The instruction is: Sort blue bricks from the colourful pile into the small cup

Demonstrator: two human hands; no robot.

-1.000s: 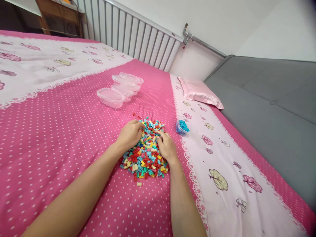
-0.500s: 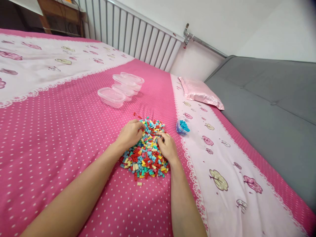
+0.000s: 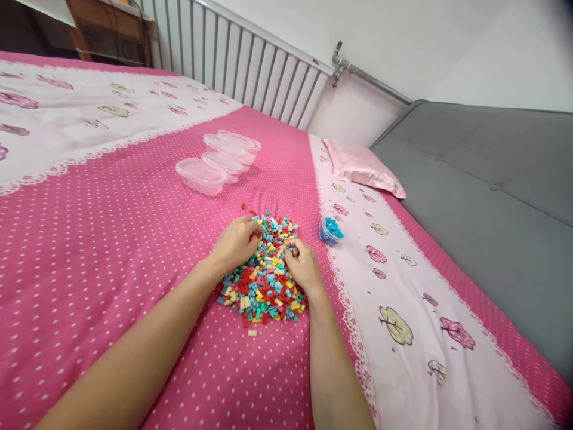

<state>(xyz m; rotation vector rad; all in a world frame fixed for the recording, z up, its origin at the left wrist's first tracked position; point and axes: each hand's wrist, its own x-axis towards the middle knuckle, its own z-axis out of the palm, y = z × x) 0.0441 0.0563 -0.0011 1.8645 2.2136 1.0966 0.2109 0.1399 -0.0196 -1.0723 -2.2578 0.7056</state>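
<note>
A heap of small toy building bricks (image 3: 264,286) in red, yellow, light blue and teal lies on the pink dotted bedsheet. My left hand (image 3: 237,240) rests at the heap's upper left edge, its fingers curled in against the bricks and partly hidden. On the right edge, my right hand (image 3: 304,266) has its fingers bent toward the thumb in a closed shape. Whatever either hand pinches is too small or hidden to make out. Right of the heap stands a small clear tub (image 3: 330,240) filled with blue bricks (image 3: 333,227).
Several clear plastic containers (image 3: 202,173) stand in a row beyond the heap, to the left. A pink pillow (image 3: 362,167) lies by the grey headboard (image 3: 487,179). A white radiator (image 3: 242,60) and a metal pipe (image 3: 371,80) run along the wall.
My right hand's fingers have curled inward from a more extended pointing pose. My left hand stays in nearly the same place. The tub and containers have not moved.
</note>
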